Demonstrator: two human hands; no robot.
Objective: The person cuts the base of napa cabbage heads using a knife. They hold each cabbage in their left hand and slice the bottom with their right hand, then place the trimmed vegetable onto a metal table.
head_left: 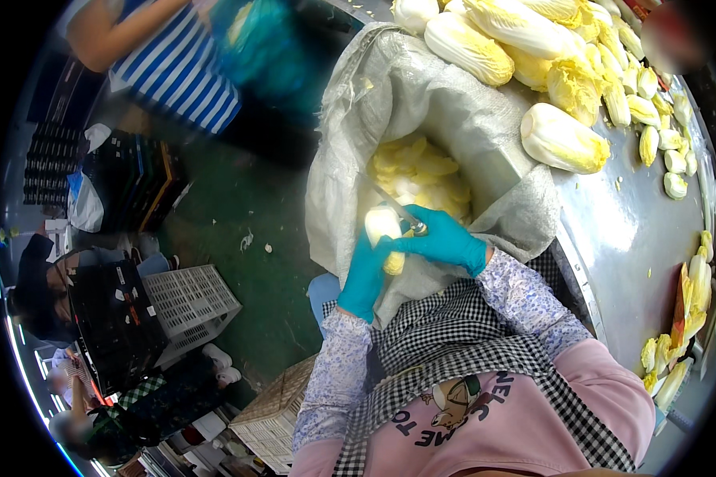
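Both of my hands wear teal gloves and meet over the mouth of a large white woven sack [354, 119]. My left hand [363, 274] is wrapped round a small, pale napa cabbage [383, 223], its yellow tip poking out below the fingers. In my right hand [447, 238] is a knife [398, 208], gripped by the handle, with the thin blade pointing up and left beside the cabbage's white end. Loose yellow-white cabbage leaves [420, 171] lie inside the sack beneath the hands.
A metal table [612, 230] at the right carries a heap of napa cabbages [549, 48], with several more along its far right edge. At the upper left stands a person in a striped top [175, 67] with a teal bag. Plastic crates [191, 298] and other people are on the left.
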